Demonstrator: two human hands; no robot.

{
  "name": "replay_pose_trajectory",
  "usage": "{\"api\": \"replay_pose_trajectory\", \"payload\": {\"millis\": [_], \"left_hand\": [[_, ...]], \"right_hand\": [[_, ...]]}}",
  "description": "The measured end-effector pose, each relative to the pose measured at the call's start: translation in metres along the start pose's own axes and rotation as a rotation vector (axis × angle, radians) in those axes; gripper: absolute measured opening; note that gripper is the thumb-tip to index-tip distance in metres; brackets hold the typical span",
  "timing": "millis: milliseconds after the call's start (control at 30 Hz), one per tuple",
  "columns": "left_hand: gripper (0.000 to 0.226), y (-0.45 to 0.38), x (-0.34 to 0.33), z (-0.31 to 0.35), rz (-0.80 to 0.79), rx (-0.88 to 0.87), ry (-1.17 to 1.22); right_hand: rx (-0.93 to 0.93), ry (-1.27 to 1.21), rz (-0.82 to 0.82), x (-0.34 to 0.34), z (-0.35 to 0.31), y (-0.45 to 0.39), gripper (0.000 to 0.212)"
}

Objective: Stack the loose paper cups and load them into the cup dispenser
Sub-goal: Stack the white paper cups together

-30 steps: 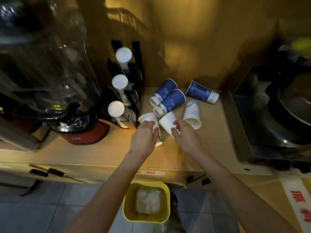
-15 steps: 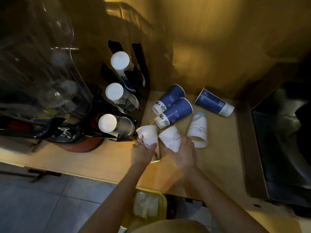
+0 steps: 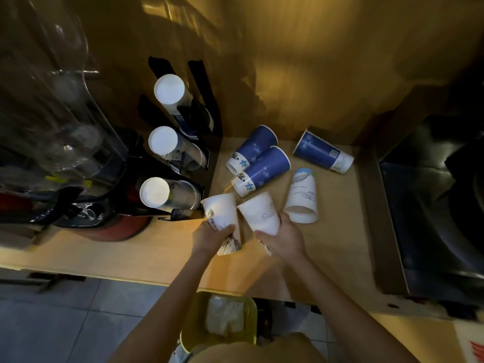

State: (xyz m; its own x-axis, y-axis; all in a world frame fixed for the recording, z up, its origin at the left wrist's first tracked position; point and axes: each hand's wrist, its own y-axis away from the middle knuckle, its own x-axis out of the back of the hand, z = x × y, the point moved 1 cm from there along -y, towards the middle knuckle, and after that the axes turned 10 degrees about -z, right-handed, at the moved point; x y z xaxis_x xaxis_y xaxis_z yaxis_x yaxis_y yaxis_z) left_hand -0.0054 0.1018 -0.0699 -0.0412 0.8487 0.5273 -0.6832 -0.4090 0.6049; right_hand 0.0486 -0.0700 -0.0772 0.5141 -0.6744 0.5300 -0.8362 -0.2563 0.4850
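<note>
My left hand (image 3: 209, 238) grips a white paper cup (image 3: 218, 208) with dark print, its closed base pointing away from me. My right hand (image 3: 284, 238) grips a second white cup (image 3: 260, 209) the same way, just to the right. A third white cup (image 3: 302, 196) lies on the wooden counter (image 3: 157, 247) beside my right hand. Three blue cups lie further back: two side by side (image 3: 252, 149) (image 3: 264, 169) and one apart (image 3: 322, 151) to the right. The black cup dispenser (image 3: 201, 100) stands at the left with three cup stacks (image 3: 169, 89) (image 3: 163, 140) (image 3: 154, 192) in its slots.
A blender with a clear jar (image 3: 60, 142) and red base stands left of the dispenser. A dark steel appliance (image 3: 429, 205) fills the right side. A yellow bin (image 3: 218, 322) with white paper sits on the tiled floor under the counter edge.
Both hands have closed around the two white cups and lifted them off the counter. The camera has moved closer and lower over the counter.
</note>
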Motion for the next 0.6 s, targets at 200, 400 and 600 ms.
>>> {"api": "replay_pose_trajectory", "payload": {"millis": [200,400,600], "left_hand": [[0.066,0.007,0.002,-0.001,-0.007,-0.069,0.035],[0.074,0.031,0.017,0.029,0.095,-0.258,0.158],[0.081,0.071,0.024,0.08,0.117,-0.659,0.369]], "right_hand": [[0.113,-0.347,0.174,-0.006,0.005,0.024,0.088],[0.032,-0.313,0.236,-0.007,0.019,0.031,0.09],[0.002,-0.337,0.196,-0.006,0.022,0.029,0.083]]}}
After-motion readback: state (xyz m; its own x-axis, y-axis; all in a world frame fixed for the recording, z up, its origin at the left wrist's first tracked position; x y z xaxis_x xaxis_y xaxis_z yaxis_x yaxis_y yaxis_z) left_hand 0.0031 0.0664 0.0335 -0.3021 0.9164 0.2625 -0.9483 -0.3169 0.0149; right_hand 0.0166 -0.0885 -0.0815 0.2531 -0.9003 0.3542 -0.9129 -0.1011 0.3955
